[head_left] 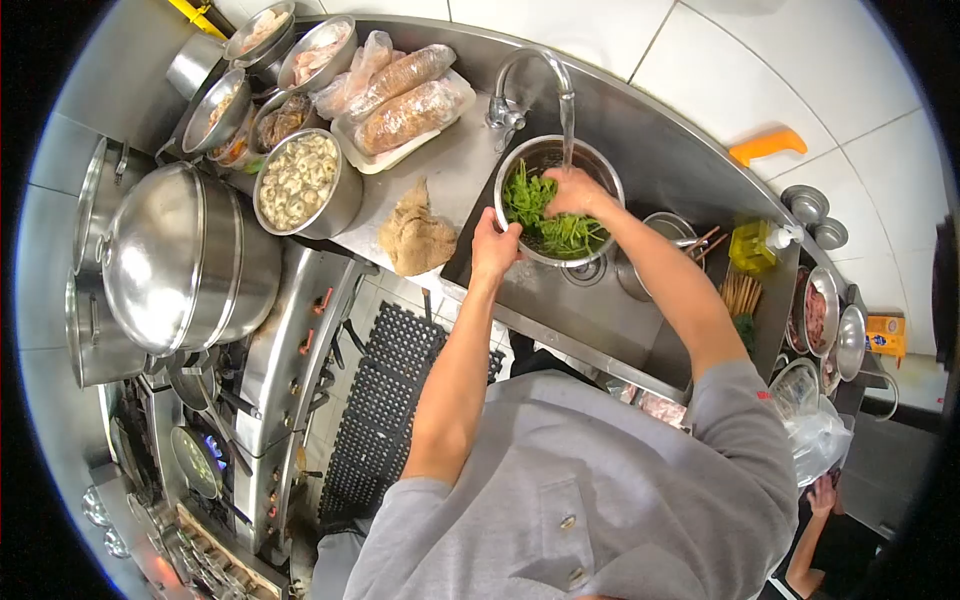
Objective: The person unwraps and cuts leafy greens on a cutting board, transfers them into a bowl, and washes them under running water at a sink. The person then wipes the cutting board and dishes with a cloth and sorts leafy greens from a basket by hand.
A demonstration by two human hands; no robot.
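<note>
The steel bowl (540, 156) with leafy greens (524, 196) is at the left end of the sink (605, 322), under the faucet (566, 95). The left hand (494, 245) pinches its rim; the right hand (580, 192) is in the greens, its fingertips hidden, so I cannot tell how they close. Just beside stands a metal pot (630, 275). On the counter (385, 190), a crumpled cloth (416, 235) lies at the front edge, wrapped rolls (405, 112) toward the back. A black perforated mat (380, 385) covers part of the tiled floor (328, 420).
</note>
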